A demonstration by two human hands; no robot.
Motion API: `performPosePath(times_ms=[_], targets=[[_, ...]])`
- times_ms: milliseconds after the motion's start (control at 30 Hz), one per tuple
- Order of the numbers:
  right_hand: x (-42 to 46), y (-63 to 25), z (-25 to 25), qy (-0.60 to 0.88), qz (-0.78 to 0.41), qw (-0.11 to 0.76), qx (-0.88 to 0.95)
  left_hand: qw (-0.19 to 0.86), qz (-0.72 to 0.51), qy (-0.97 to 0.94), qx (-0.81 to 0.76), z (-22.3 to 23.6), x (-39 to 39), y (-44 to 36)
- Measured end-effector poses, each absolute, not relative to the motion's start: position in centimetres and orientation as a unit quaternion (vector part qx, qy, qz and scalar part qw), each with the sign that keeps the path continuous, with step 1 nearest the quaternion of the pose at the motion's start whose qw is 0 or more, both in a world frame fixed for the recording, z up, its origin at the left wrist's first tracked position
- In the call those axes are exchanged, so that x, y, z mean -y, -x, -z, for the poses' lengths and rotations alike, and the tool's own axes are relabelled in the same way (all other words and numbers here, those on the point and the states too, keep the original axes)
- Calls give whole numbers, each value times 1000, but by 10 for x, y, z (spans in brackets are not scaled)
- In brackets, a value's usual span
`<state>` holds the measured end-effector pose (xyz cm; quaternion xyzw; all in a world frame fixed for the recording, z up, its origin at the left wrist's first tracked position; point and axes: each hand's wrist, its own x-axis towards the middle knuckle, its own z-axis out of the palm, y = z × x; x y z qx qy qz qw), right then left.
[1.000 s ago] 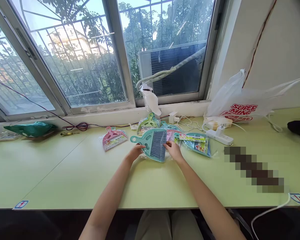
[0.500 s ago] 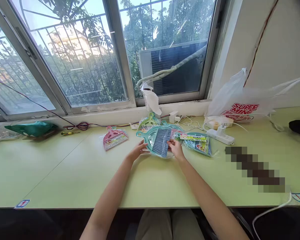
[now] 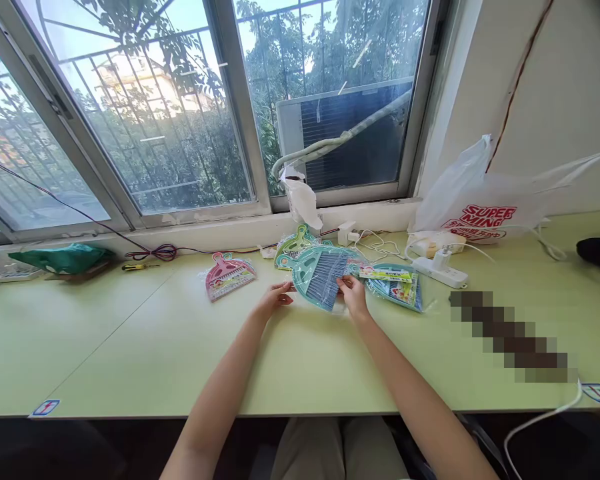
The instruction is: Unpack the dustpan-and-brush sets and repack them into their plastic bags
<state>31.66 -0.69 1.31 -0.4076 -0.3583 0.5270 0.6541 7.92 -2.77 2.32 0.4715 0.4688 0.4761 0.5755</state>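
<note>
A teal dustpan and brush set (image 3: 320, 275) in clear wrap is tilted above the table, its blue-grey bristles toward me. My right hand (image 3: 353, 295) pinches its lower right edge between thumb and fingers. Just left of the set, my left hand (image 3: 278, 297) has its thumb and fingers apart, with nothing visible in it. Behind the held set lies a green dustpan set (image 3: 297, 241), partly covered. To the right rests a blue wrapped dustpan set (image 3: 395, 285) with a yellow-green label, and to the left a pink dustpan set (image 3: 229, 275).
A white power strip (image 3: 439, 271) with cables and a white plastic bag (image 3: 473, 200) stand at the right. A green packet (image 3: 63, 257) and a small yellow tool (image 3: 140, 267) lie at the back left. Window frames border the table's back; its front edge is near my lap.
The teal set has turned and shifted slightly right, its handle moving away from my left hand. My left hand has let go of it; my right hand still grips it.
</note>
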Motion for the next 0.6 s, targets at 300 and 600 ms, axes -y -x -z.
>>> performPosePath(times_ms=[300, 600], targets=[[11, -315, -17, 407, -540, 644, 356, 555, -521, -434, -482, -26, 26, -74], [12, -318, -17, 436, -513, 630, 386, 492, -670, -204, -516, -23, 18, -56]])
